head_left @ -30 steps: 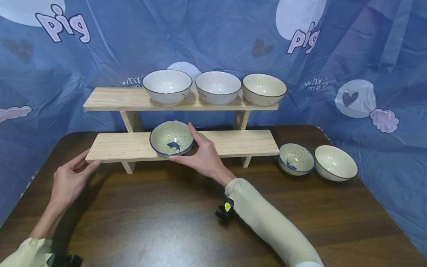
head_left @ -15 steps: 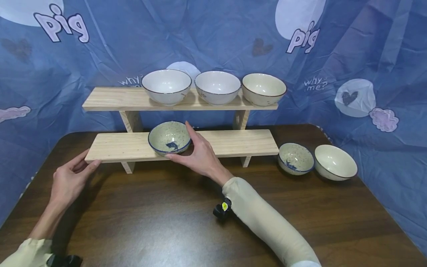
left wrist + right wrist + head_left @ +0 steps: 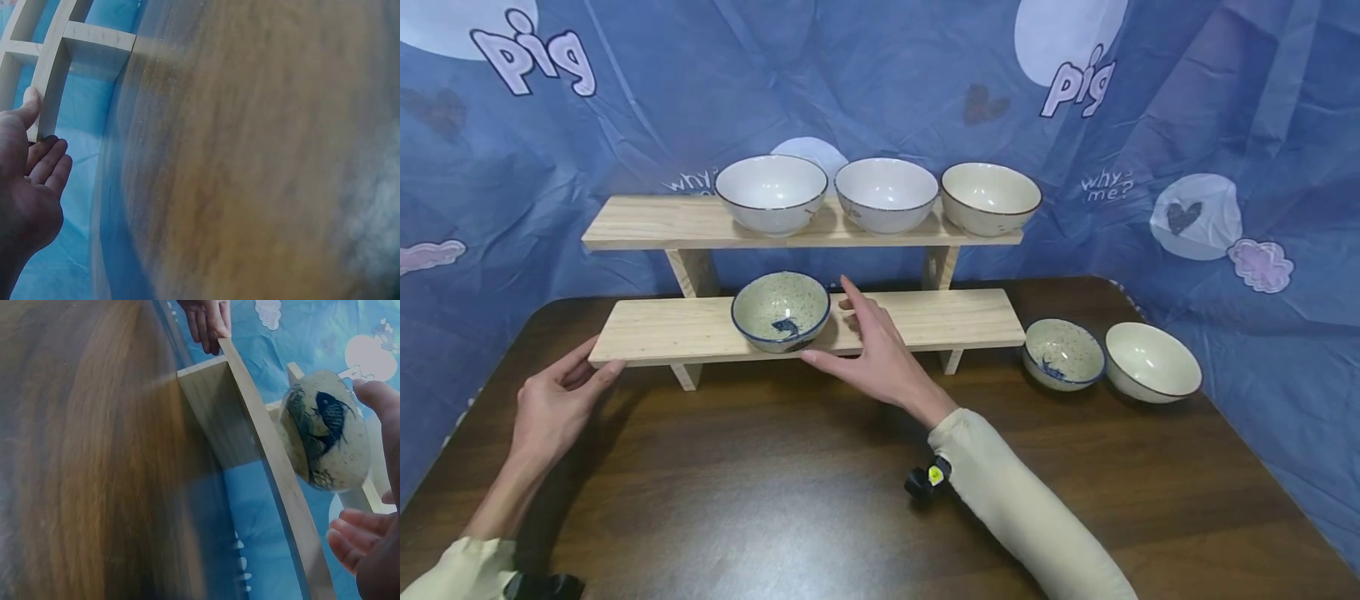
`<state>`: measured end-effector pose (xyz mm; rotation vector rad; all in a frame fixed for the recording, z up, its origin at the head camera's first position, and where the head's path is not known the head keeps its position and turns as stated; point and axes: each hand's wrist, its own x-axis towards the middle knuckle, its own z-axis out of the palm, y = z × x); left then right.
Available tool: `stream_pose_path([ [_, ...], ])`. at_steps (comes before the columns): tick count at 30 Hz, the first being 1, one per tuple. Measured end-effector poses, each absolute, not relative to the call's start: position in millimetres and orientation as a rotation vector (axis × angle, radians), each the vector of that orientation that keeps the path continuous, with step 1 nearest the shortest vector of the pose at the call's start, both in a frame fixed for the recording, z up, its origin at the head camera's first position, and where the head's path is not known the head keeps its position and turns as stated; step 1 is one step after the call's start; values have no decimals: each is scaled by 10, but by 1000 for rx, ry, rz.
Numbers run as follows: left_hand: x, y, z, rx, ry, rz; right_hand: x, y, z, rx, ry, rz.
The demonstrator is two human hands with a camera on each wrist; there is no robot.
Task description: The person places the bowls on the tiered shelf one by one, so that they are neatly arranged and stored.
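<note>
A speckled bowl with a blue rim and a blue fish inside (image 3: 781, 312) stands on the lower board of the wooden two-tier shelf (image 3: 658, 329). Just to its right is my right hand (image 3: 883, 358), thumb and fingers spread, with a gap between it and the rim. In the right wrist view a dark fish shows on the bowl's outer wall (image 3: 334, 434), and the hand (image 3: 369, 544) lies apart from it. My left hand (image 3: 556, 404) pinches the left end of the lower board, thumb on one face and fingers on the other, as the left wrist view also shows.
On the upper board stand two white bowls (image 3: 772, 196) (image 3: 887, 196) and a cream bowl (image 3: 992, 200). Right of the shelf, another speckled bowl (image 3: 1064, 354) and a cream bowl (image 3: 1153, 362) sit on the dark wooden table (image 3: 790, 483). A blue printed cloth (image 3: 880, 75) hangs behind.
The right hand shifted the speckled fish bowl slightly left along the lower board, then let go and drew away to the right. The left hand stays at the board's end.
</note>
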<state>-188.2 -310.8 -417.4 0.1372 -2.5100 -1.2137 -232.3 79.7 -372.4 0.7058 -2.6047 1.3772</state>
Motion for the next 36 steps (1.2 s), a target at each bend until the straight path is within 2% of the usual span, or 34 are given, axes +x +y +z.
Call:
stream_pose_path([
  [8,-1878,-3106,-4168,142,-2505,-1215,-2194,1072,-3726,774,-2584,1383],
  [21,-1875,-3102,-4166,133,-2494,-1232,-2000,1575,-3805,723,-2640,1231],
  [36,-1888,-3115,-4170,136,-2507,-1227,-1687,2305,-3904,471,-2618,1139],
])
